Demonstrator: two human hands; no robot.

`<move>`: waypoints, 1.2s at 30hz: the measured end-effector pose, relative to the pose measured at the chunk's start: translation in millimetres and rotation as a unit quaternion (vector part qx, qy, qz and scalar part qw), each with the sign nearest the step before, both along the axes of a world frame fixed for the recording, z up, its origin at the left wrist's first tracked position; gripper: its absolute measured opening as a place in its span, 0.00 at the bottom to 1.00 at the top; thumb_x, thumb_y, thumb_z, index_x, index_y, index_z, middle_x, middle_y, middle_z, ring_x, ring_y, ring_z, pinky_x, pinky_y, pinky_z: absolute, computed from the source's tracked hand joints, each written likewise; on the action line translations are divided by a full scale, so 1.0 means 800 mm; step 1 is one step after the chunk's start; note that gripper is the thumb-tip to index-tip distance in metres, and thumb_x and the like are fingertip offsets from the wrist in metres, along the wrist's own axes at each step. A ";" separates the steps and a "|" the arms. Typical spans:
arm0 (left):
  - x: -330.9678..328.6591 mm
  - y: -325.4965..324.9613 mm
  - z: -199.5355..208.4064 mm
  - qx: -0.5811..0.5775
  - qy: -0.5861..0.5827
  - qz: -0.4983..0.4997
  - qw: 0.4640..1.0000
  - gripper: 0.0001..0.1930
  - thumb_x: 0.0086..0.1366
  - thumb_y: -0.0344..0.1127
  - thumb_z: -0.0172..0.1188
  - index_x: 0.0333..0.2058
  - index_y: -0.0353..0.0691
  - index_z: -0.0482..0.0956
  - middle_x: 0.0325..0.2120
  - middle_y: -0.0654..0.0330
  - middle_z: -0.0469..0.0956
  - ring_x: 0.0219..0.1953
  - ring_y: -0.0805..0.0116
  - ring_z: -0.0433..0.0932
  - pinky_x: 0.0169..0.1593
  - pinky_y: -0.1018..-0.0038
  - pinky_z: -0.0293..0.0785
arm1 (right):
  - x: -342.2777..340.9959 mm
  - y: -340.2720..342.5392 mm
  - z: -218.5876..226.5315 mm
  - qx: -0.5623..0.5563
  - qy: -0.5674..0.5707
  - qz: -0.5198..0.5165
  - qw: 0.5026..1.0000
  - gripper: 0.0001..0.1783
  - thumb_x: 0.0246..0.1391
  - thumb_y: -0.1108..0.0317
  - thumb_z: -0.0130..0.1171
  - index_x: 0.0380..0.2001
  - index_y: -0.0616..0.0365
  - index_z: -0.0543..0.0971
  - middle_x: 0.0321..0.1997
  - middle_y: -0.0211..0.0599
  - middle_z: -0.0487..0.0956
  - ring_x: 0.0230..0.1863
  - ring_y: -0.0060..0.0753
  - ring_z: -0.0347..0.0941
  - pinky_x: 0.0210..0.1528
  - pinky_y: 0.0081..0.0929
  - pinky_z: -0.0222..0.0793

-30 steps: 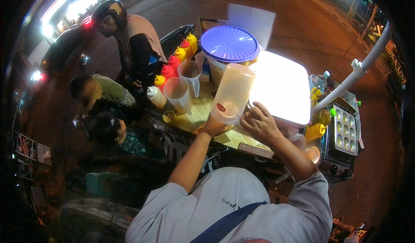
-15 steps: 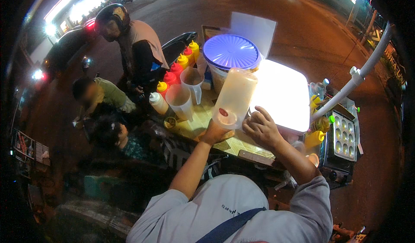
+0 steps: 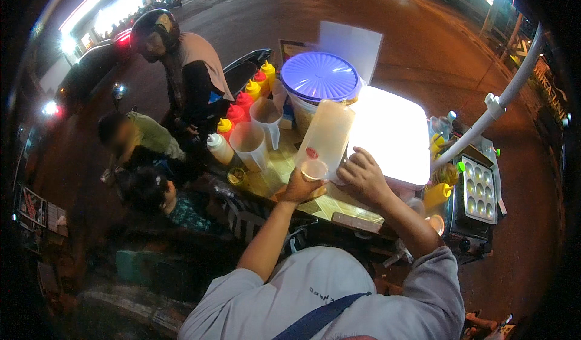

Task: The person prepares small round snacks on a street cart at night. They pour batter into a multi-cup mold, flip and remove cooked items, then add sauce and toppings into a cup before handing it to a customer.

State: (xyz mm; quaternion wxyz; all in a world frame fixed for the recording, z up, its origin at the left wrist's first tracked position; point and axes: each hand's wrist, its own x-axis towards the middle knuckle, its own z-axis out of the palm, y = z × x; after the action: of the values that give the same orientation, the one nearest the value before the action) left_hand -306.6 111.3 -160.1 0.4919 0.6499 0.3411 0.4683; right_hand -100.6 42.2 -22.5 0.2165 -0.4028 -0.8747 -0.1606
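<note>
In my left hand (image 3: 296, 189) is a small pale cup (image 3: 315, 170), its round rim facing up and my fingers closed around its side. Just beyond it lies a long, translucent whitish sleeve-like package (image 3: 327, 131), leaning against the blue-lidded tub (image 3: 321, 77). A small red mark shows at its near end. My right hand (image 3: 364, 173) is beside the package's lower right edge, fingers curled; whatever they grip is hidden. Right behind that hand glows a bright white box-like surface (image 3: 390, 134).
Left on the cart are clear jugs (image 3: 248, 143) and a row of red, yellow and white squeeze bottles (image 3: 219, 149). Right are a pan with round hollows (image 3: 479, 189), a yellow bottle (image 3: 437, 196) and a white pole (image 3: 484, 119). A helmeted person (image 3: 187, 68) and others are at the left.
The cup's rim now shows clearly in my left hand, which has shifted slightly up around it. The package's near end has moved a little left. My right hand has stayed close beside it.
</note>
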 end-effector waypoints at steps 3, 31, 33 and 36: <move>-0.011 -0.002 -0.009 0.010 0.018 0.043 0.999 0.39 0.52 0.33 0.80 0.60 0.38 0.68 0.49 0.54 0.78 0.52 0.61 0.79 0.58 0.66 0.76 | -0.010 -0.003 0.014 0.022 0.204 -0.042 0.978 0.12 0.46 0.64 0.73 0.30 0.53 0.79 0.31 0.34 0.80 0.43 0.46 0.76 0.57 0.47 0.71; -0.089 -0.065 -0.012 -0.063 -0.054 0.061 0.995 0.42 0.52 0.27 0.80 0.62 0.39 0.65 0.55 0.58 0.74 0.59 0.66 0.73 0.64 0.68 0.71 | -0.081 0.102 -0.148 -0.341 0.667 -0.119 0.652 0.25 0.69 0.49 0.58 0.48 0.64 0.79 0.41 0.36 0.79 0.43 0.26 0.71 0.47 0.27 0.67; -0.090 -0.065 -0.011 -0.057 -0.062 0.063 0.994 0.41 0.51 0.27 0.80 0.62 0.39 0.66 0.55 0.58 0.74 0.59 0.66 0.73 0.64 0.68 0.70 | -0.078 0.096 -0.149 -0.326 0.654 -0.125 0.671 0.26 0.70 0.49 0.57 0.52 0.66 0.77 0.47 0.40 0.80 0.49 0.29 0.73 0.54 0.29 0.68; -0.090 -0.065 -0.009 -0.054 -0.053 0.072 0.994 0.41 0.52 0.27 0.80 0.62 0.39 0.66 0.55 0.58 0.74 0.58 0.66 0.74 0.64 0.67 0.70 | -0.077 0.078 -0.153 -0.333 0.657 -0.109 0.667 0.28 0.71 0.51 0.55 0.59 0.67 0.73 0.57 0.48 0.79 0.59 0.36 0.74 0.63 0.32 0.66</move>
State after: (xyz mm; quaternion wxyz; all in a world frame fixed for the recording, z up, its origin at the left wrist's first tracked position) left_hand -379.0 59.0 -167.2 0.5086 0.5701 0.3853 0.5176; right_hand -162.0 104.8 -144.9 0.5677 -0.5414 -0.4512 0.4255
